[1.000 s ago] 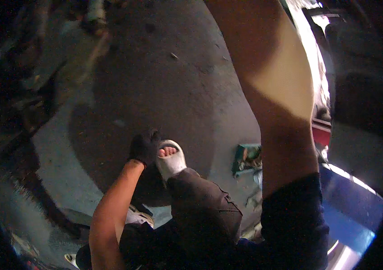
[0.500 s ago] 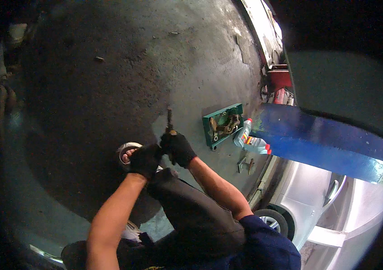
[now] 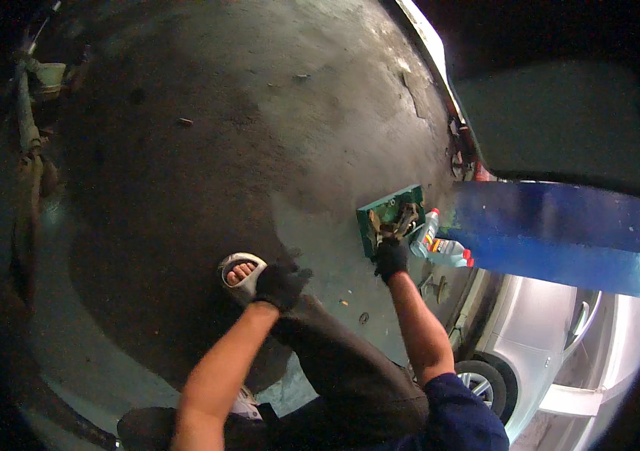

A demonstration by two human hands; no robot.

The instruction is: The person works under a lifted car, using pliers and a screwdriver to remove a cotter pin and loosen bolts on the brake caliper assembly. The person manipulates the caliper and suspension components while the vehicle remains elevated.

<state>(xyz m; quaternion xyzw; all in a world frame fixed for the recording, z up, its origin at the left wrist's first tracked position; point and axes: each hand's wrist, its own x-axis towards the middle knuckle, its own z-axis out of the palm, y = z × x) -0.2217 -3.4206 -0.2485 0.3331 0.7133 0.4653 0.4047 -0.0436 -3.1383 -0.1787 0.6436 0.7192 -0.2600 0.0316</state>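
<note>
Both of my hands wear black gloves. My left hand (image 3: 282, 286) hovers over my knee, beside the pale sandal (image 3: 243, 270) on my foot. Its fingers look spread, with nothing visible in them, though they blur into the dark floor. To the right, my right hand (image 3: 390, 259) reaches to the near side of a green tray (image 3: 366, 225) on the floor. Its fingertips meet the rusty metal parts (image 3: 404, 220) lying in the tray. Whether they grip one of those parts is hidden by the glove and the clutter.
Two clear plastic bottles with red caps, one (image 3: 427, 231) leaning and one (image 3: 449, 254) lying, are beside the tray. Small metal pieces (image 3: 433, 288) lie nearer me. A blue panel (image 3: 553, 233) and a silver car (image 3: 534, 323) stand at the right. A pale bucket (image 3: 50, 78) is far left.
My hands have come apart. My right hand, which held a thin rusty metal rod pointing away from me, has moved right to the tray. My left hand stays over my knee with its fingers loosened.
</note>
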